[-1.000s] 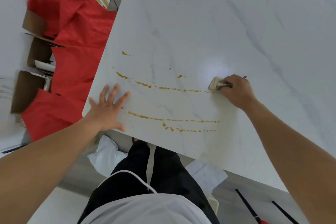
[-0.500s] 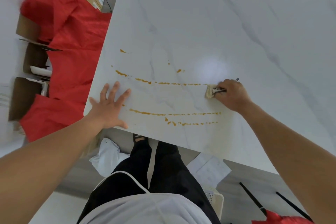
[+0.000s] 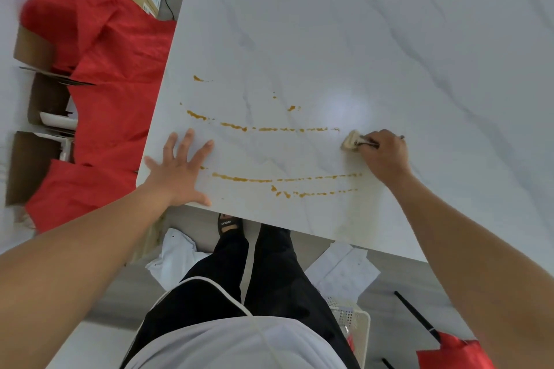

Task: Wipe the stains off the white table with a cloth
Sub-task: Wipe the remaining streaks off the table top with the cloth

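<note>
The white marble-look table (image 3: 344, 39) carries orange-brown stains: an upper streak (image 3: 269, 128), two lower streaks (image 3: 284, 180) close to the near edge, and small spots (image 3: 292, 108) above them. My right hand (image 3: 385, 154) is shut on a small bunched beige cloth (image 3: 350, 142) pressed on the table just past the right end of the upper streak. My left hand (image 3: 180, 172) lies flat with fingers spread on the table's near left corner, beside the left ends of the streaks.
Red fabric (image 3: 105, 84) drapes over open cardboard boxes (image 3: 30, 48) on the floor left of the table. Below the near edge are my legs, white paper sheets (image 3: 341, 269), a white perforated basket (image 3: 353, 320) and a black rod (image 3: 416, 317).
My right hand with the cloth has slid slightly down and right, off the end of the upper streak. That streak now ends shorter at its right. The left hand stays planted.
</note>
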The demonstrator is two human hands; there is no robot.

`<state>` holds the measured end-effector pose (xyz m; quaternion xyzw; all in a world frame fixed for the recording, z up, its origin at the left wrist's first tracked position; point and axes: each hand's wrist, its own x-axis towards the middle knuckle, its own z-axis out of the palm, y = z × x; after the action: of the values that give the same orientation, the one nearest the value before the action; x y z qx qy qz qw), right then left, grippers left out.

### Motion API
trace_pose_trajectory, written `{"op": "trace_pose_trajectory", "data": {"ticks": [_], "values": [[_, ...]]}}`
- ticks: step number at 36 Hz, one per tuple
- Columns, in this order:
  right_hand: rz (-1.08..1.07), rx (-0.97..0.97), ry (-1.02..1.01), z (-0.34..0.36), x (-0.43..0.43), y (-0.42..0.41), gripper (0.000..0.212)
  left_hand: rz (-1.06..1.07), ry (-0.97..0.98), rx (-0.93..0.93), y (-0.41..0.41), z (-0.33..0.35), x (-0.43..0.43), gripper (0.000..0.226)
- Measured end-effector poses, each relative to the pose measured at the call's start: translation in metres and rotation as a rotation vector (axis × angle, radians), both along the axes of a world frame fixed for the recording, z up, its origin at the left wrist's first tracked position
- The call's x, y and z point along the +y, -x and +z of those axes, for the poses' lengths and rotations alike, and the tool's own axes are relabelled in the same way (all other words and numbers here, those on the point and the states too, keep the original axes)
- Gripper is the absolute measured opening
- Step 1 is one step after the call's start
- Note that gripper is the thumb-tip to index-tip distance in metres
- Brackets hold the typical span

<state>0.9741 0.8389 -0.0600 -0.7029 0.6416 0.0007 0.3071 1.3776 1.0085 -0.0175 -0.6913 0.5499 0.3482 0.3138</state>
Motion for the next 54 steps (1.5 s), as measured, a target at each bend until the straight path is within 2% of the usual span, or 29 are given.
{"op": "trace_pose_trajectory", "data": {"ticks": [3, 6, 9, 10, 14, 16, 19, 22, 28, 33, 36, 42, 45, 50, 54], "values": [[-0.074, -0.065, 0.05, 0.001, 0.025, -0.001, 0.027, 0.005, -0.008, 0.0, 0.0, 0.0, 0.0, 0.145], [0.071, -0.082, -0.02, 0.001, 0.06, 0.002, 0.022, 0.006, -0.014, -0.001, 0.001, 0.001, 0.0, 0.146], [0.204, -0.021, -0.074, 0.0, 0.059, 0.004, 0.011, 0.003, -0.014, 0.002, 0.0, 0.001, 0.0, 0.145], [0.182, -0.011, -0.078, 0.0, 0.052, 0.004, 0.007, 0.003, -0.011, 0.007, 0.0, 0.0, 0.0, 0.145], [-0.057, -0.039, 0.023, -0.002, 0.036, 0.001, 0.015, 0.01, -0.003, 0.014, -0.001, -0.001, 0.002, 0.146], [-0.08, -0.062, 0.064, -0.002, 0.048, -0.002, 0.014, 0.013, -0.001, 0.011, -0.001, -0.001, 0.002, 0.146], [0.069, -0.088, 0.055, -0.005, 0.08, 0.0, 0.018, 0.018, 0.003, 0.017, -0.001, -0.002, 0.002, 0.145], [0.213, -0.017, 0.017, -0.006, 0.088, 0.003, 0.018, 0.018, 0.007, 0.026, -0.002, -0.002, 0.003, 0.145], [-0.083, -0.049, 0.112, -0.012, 0.08, -0.002, 0.018, 0.021, 0.011, 0.027, -0.001, -0.002, 0.004, 0.145], [0.037, -0.078, 0.049, -0.007, 0.117, 0.0, 0.017, 0.031, 0.02, 0.041, -0.002, -0.001, 0.004, 0.145], [0.128, 0.008, -0.066, -0.003, 0.094, 0.002, 0.015, 0.031, 0.029, 0.049, -0.002, -0.001, 0.006, 0.144], [-0.066, 0.027, -0.002, 0.002, 0.058, 0.002, 0.027, 0.03, 0.035, 0.048, -0.001, -0.002, 0.007, 0.144], [-0.024, 0.002, 0.013, 0.003, 0.077, 0.0, 0.017, 0.034, 0.031, 0.044, -0.002, -0.004, 0.006, 0.145], [-0.009, -0.036, 0.043, -0.001, 0.117, 0.001, 0.019, 0.036, 0.038, 0.052, -0.002, -0.005, 0.007, 0.146], [-0.017, -0.005, 0.032, -0.008, 0.136, 0.007, 0.012, 0.032, 0.04, 0.056, -0.003, -0.005, 0.006, 0.146]]}}
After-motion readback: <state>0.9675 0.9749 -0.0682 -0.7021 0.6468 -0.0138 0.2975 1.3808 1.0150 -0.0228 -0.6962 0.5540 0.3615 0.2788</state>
